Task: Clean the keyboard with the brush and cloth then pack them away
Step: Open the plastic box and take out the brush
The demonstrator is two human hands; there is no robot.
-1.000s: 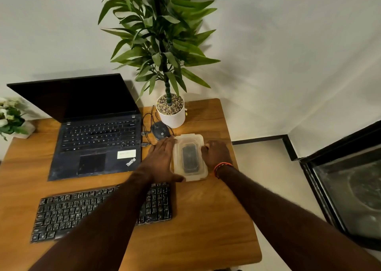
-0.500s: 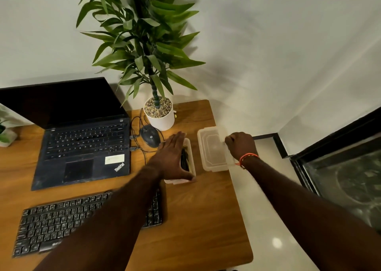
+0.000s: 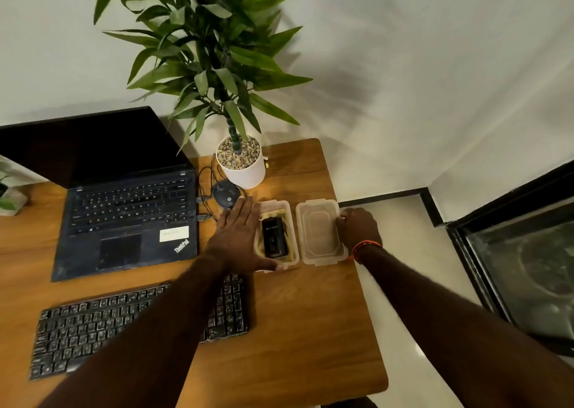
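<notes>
Black full-size keyboard (image 3: 139, 320) near the front-left of the wooden bench (image 3: 295, 330), within easy reach for cleaning. Left hand (image 3: 239, 240) flat, fingers straight, steadying the clear plastic box (image 3: 293, 236), likely against sliding. Black brush (image 3: 273, 236) nested inside on pale yellow cloth (image 3: 275, 214). Just beside, clear lid (image 3: 320, 232) upturned, right-hand (image 3: 358, 227) grip pinched on its far edge, probably parking it aside.
</notes>
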